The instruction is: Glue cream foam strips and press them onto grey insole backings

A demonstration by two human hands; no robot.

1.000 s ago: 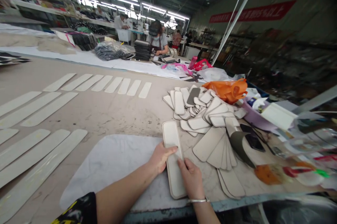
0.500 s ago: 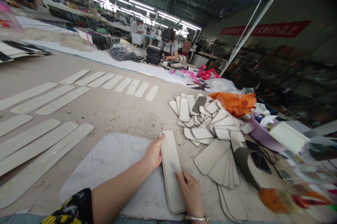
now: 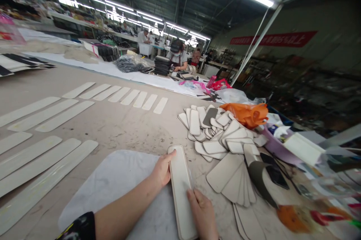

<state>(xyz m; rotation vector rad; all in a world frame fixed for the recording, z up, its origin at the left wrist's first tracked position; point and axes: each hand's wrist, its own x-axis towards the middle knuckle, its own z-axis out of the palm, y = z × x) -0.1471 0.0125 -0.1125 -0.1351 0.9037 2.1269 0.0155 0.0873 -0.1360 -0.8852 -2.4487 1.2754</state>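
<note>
Both hands hold one long cream panel [image 3: 180, 183] with rounded corners and a darker stitched-looking rim. My left hand [image 3: 163, 168] grips its far left edge, thumb on top and fingers underneath. Lower down, my right hand [image 3: 202, 210] pinches the right edge with the thumb on the face; its fingers are curled. The panel lies over a pale grey-white sheet [image 3: 113, 183] with rounded corners. To the right is a heap of similar small panels [image 3: 214, 131], and nearer me a fan of plain beige pieces [image 3: 228, 180].
Long cream strips [image 3: 56, 172] and a row of shorter strips [image 3: 129, 97] lie to the left. An orange plastic bag [image 3: 245, 114], a purple basin [image 3: 278, 146] and a dark phone [image 3: 278, 177] are at right. Across the table, a person [image 3: 177, 58] works beside stacked dark pieces [image 3: 161, 65].
The camera view has tilted up slightly, so the table things sit lower. Both hands keep their hold on the panel, with little visible movement.
</note>
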